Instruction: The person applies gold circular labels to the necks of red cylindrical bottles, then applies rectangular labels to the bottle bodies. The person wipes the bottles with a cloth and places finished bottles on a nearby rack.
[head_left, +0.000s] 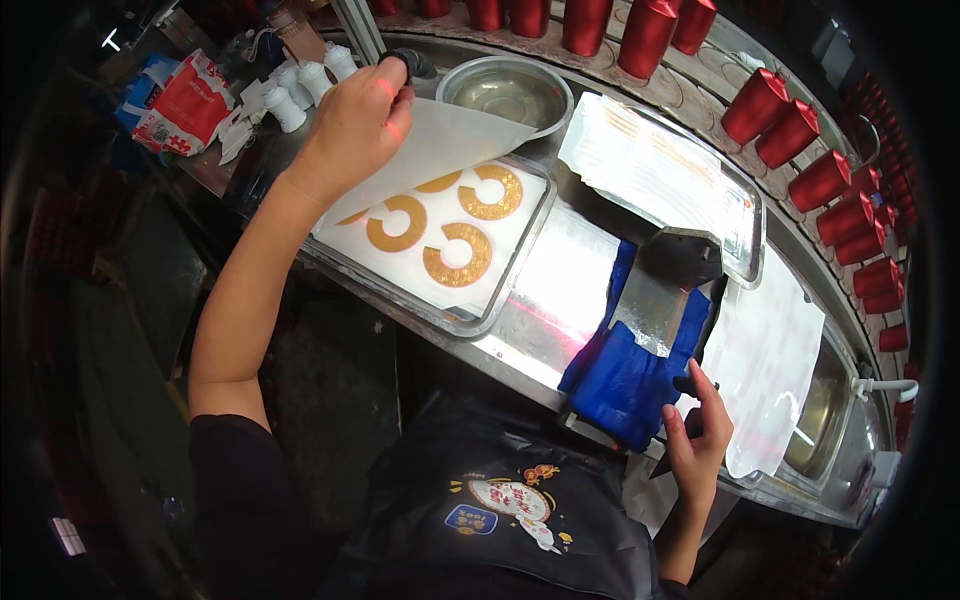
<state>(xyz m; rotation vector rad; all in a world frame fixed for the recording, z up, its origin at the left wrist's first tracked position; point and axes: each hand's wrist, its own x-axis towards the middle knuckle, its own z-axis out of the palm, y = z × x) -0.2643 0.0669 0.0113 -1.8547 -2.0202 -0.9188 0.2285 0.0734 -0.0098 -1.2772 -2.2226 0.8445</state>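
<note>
My left hand (365,125), closed, pinches the upper edge of a thin whitish sheet (440,145) and holds it lifted off a metal tray (470,324). In the tray, gold C-shaped pieces (461,255) lie on a white backing, some still partly covered by the sheet. A small dark thing (414,64) shows at my left fingers. My right hand (697,440) is beside a blue cloth (630,385), thumb and forefinger apart and nothing visible between them; black bits show at its fingertips. On the cloth rests a metal plate (648,310) with a dark block (681,257).
Behind the tray stands a metal bowl (505,92) of liquid. White sheets lie on another tray (750,250) and at the right (765,370). Red canisters (648,38) line the back and right. White bottles (286,108) and a red-white bag (183,105) stand at the left.
</note>
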